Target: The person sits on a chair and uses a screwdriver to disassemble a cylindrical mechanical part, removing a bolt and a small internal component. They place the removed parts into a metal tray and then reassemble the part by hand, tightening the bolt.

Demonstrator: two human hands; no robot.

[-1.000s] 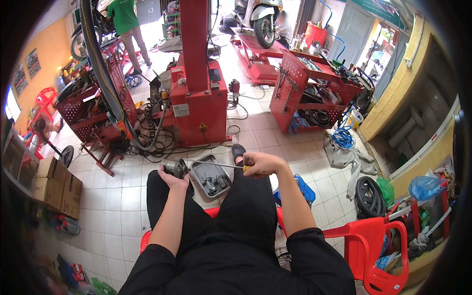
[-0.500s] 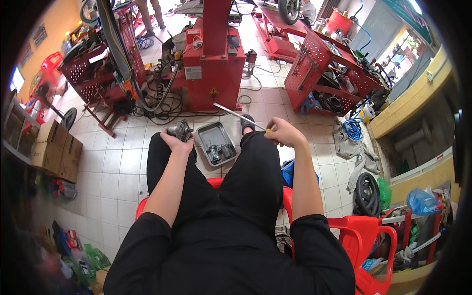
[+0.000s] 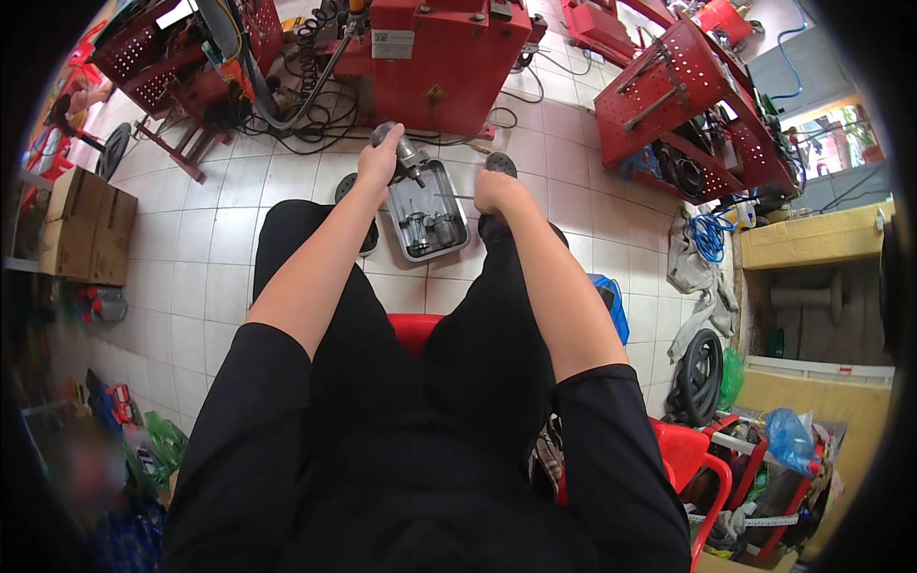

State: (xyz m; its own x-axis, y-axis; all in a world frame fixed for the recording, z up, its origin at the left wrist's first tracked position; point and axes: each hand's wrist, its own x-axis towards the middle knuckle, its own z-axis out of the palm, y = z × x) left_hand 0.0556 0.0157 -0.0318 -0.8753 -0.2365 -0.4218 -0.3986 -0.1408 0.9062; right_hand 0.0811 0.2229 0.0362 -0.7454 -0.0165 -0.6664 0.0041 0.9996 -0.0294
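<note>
My left hand (image 3: 380, 162) is closed around a grey metal cylindrical part (image 3: 412, 156), held tilted over the far left side of a metal tray (image 3: 465, 243). A narrower end of the part points down toward the tray. To its right, my right hand (image 3: 497, 191) is closed on a thin metal rod (image 3: 456, 197); its shaft sticks out leftward above the tray, apart from the cylindrical part. My fingers hide the rod's other end. Several metal machine parts (image 3: 427, 229) lie at the near end of the tray, which rests on the floor between my feet.
A red machine base (image 3: 449, 86) stands just beyond the tray, with black cables (image 3: 315, 134) at its left. A red perforated tool cart (image 3: 659, 105) is at right. Cardboard boxes (image 3: 86, 224) stand far left; black tyres (image 3: 699, 377) and a red plastic chair (image 3: 683, 454) are at right.
Both hands have moved forward and closer together over the tray. My left hand has turned the cylindrical part from an upturned palm to a downward tilt. The view has dipped lower.
</note>
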